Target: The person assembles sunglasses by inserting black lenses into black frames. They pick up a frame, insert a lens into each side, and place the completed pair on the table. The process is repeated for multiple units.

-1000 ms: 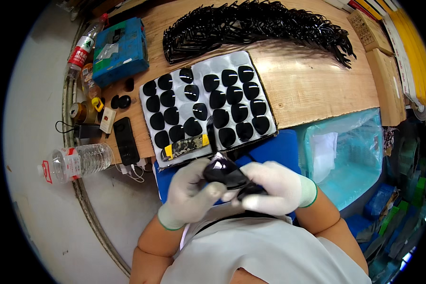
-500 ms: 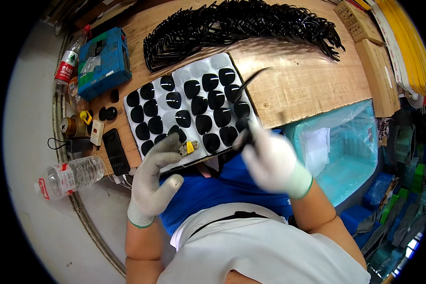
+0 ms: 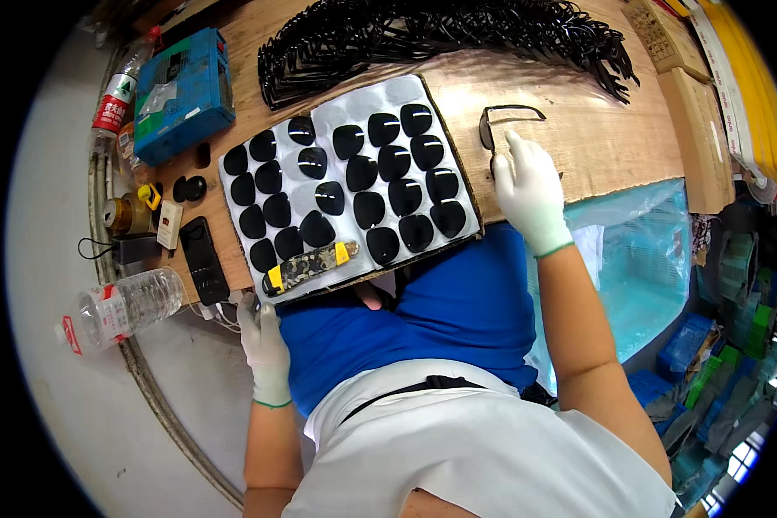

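Glossy smoothness is shown by the dark lenses [image 3: 369, 210] and piled black plastic-looking frames [image 3: 440, 36]; the desk [image 3: 604, 147] is surfaced in grained wood — the right hand [image 3: 533, 192] is sheathed in matt cloth, the basket [image 3: 652, 237] in crinkled plastic.

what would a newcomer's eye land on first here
Probably the rows of dark lenses on the pale-lined tray in the middle, right in front of the person. Next comes the long heap of black glasses frames along the far side of the wooden table. Then a single pair of glasses right of the tray, by the white-gloved right hand.
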Demonstrator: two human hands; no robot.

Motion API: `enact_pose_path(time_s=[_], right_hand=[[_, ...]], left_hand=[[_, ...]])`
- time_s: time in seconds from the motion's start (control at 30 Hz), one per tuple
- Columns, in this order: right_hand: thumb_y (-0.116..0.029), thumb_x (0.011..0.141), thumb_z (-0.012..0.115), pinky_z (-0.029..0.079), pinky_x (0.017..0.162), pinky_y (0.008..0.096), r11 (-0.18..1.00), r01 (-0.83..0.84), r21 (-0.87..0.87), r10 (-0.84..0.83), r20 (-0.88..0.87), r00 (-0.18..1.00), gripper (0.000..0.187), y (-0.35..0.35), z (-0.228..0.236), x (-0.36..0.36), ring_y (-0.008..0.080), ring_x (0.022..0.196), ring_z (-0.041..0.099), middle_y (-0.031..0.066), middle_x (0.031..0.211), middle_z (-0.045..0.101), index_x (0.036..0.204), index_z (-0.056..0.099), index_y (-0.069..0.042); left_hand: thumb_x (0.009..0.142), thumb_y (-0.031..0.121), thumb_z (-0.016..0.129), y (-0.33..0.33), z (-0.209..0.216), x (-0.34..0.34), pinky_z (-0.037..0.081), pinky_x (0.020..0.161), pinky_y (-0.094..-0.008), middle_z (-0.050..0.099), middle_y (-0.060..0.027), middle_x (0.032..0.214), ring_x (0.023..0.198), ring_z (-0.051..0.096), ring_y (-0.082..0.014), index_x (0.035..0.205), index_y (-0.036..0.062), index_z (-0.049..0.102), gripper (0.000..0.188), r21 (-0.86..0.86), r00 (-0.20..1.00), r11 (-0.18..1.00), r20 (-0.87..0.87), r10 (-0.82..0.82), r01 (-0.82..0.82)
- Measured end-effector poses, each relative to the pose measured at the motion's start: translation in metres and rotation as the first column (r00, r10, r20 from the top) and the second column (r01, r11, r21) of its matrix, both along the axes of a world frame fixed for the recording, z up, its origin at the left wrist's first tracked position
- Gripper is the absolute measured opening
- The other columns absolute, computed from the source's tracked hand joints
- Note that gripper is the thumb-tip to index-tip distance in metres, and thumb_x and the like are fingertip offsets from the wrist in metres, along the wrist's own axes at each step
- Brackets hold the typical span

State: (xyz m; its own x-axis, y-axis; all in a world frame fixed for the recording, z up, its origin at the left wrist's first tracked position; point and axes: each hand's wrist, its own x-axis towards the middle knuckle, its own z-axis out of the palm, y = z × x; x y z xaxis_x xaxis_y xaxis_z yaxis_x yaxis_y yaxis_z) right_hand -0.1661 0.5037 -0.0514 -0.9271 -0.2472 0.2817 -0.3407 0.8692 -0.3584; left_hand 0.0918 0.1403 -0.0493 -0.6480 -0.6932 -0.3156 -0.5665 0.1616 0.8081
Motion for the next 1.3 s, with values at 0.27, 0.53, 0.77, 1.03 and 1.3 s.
enact_pose_path(time_s=[0.27,0.53,0.77,1.03,1.3], right_hand=[[-0.001,0.087,0.064,0.055,0.087,0.0352,0.920,0.039,-0.389,0.185,0.522,0.833,0.057,0.006,0.009,0.079,0.0274,0.092,0.066,0.0189,0.127,0.058,0.142,0.053,-0.003],[-0.007,0.088,0.069,0.057,0.084,0.0402,0.953,0.023,-0.301,0.121,0.451,0.884,0.033,0.013,-0.009,0.076,0.0335,0.093,0.071,0.0192,0.104,0.071,0.121,0.066,0.000],[-0.016,0.093,0.063,0.054,0.080,0.0484,0.998,-0.039,-0.050,0.058,0.467,0.883,0.015,0.013,-0.001,0.071,0.0407,0.090,0.067,0.0208,0.095,0.068,0.097,0.062,-0.001],[-0.026,0.096,0.051,0.053,0.076,0.0543,0.947,-0.203,0.247,0.025,0.575,0.817,0.027,0.007,0.007,0.055,0.0449,0.081,0.066,0.0235,0.079,0.067,0.088,0.059,-0.002],[-0.025,0.098,0.048,0.054,0.071,0.0439,0.963,0.140,-0.231,0.087,0.758,0.647,0.032,0.017,-0.010,0.060,0.0365,0.070,0.067,0.0214,0.074,0.067,0.085,0.061,0.001]], left_hand=[[0.106,0.030,0.046,-0.021,-0.043,0.013,0.043,0.107,-0.0371,0.056,-0.0236,0.139,0.126,0.055,-0.0306,0.143,-0.0089,0.046,0.054,-0.108,0.999,0.993,0.023,-0.038,0.040],[0.110,0.041,0.038,-0.014,-0.033,0.010,0.046,0.103,-0.0424,0.057,-0.0146,0.136,0.124,0.056,-0.0261,0.144,0.0027,0.050,0.053,0.050,0.999,0.997,0.012,0.053,-0.054],[0.110,0.042,0.037,-0.017,-0.035,0.013,0.047,0.101,-0.0411,0.058,-0.0128,0.135,0.121,0.056,-0.0244,0.143,0.0036,0.051,0.053,0.047,0.999,0.999,0.034,0.008,-0.009],[0.109,0.040,0.037,-0.018,-0.037,0.011,0.047,0.099,-0.0393,0.059,-0.0128,0.131,0.118,0.056,-0.0234,0.141,0.0032,0.051,0.051,0.046,0.999,0.998,0.037,0.038,-0.040],[0.108,0.042,0.040,-0.024,-0.040,0.012,0.047,0.100,-0.0410,0.058,-0.0138,0.131,0.119,0.055,-0.0238,0.141,0.0030,0.051,0.052,0.093,0.999,0.995,0.045,0.027,-0.031]])
